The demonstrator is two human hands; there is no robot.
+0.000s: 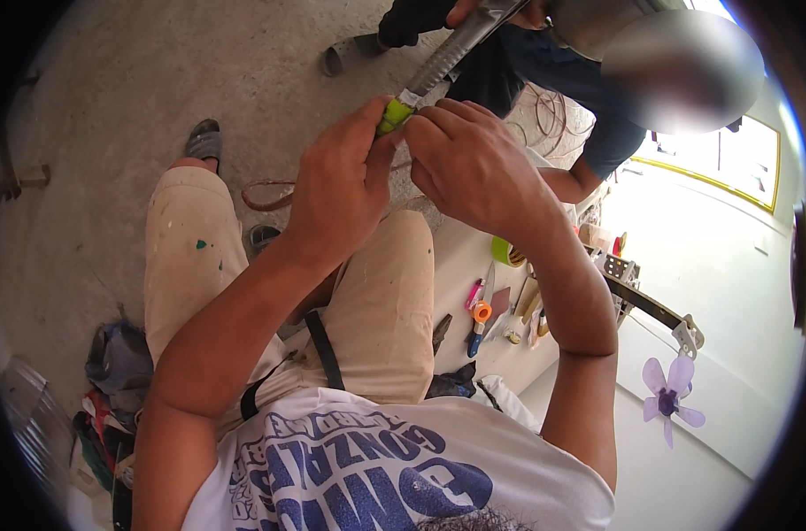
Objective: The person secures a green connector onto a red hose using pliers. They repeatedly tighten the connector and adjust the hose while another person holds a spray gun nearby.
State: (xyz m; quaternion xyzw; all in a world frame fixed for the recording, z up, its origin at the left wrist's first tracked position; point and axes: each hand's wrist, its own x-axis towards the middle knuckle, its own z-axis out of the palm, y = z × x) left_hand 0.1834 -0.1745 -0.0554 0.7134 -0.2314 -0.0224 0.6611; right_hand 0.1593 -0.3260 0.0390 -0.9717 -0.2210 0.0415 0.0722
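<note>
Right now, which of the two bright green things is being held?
The green piece at the end of the grey ribbed bar, gripped by the left hand. The other, a green roll, sits apart, unheld.

lime-green piece I hold, silver-grey ribbed tube beyond it, my beige trousers flecked with dark green, my white shirt lettered in blue, lime-green roll, pale purple flower shape
</note>
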